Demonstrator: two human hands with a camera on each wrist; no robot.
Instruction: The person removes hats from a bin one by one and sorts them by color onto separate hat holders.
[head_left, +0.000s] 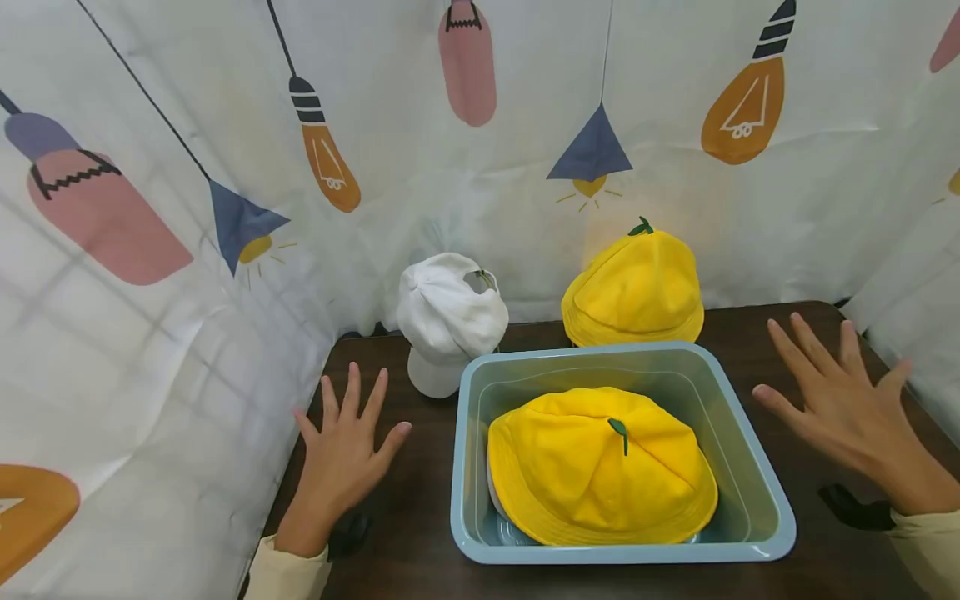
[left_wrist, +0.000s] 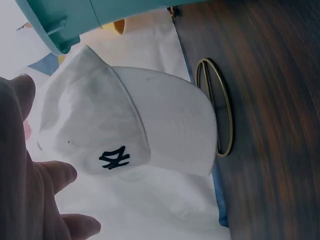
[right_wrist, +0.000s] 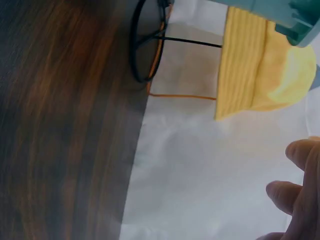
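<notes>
My left hand (head_left: 341, 458) is spread with straight fingers, left of a light-blue plastic basin (head_left: 757, 492), and holds nothing. To the basin's right, my right hand (head_left: 855, 412) is spread the same way, also holding nothing. A yellow bucket hat (head_left: 592, 467) with a small green leaf tuft lies in the basin; something pale shows under its left brim. Nearest the left hand is a white baseball cap (left_wrist: 95, 120) with a dark logo, propped above a gold wire stand (left_wrist: 227, 115). Behind the basin, another yellow bucket hat (head_left: 637, 292) sits raised; the right wrist view shows wire legs (right_wrist: 142, 42) below it.
The dark wood-grain table (head_left: 405, 517) carries the basin and hats. White cloth (head_left: 510, 208) printed with lamps and bulbs surrounds its back and sides, close behind the two raised hats. A dark strap (head_left: 855, 507) is at the right wrist.
</notes>
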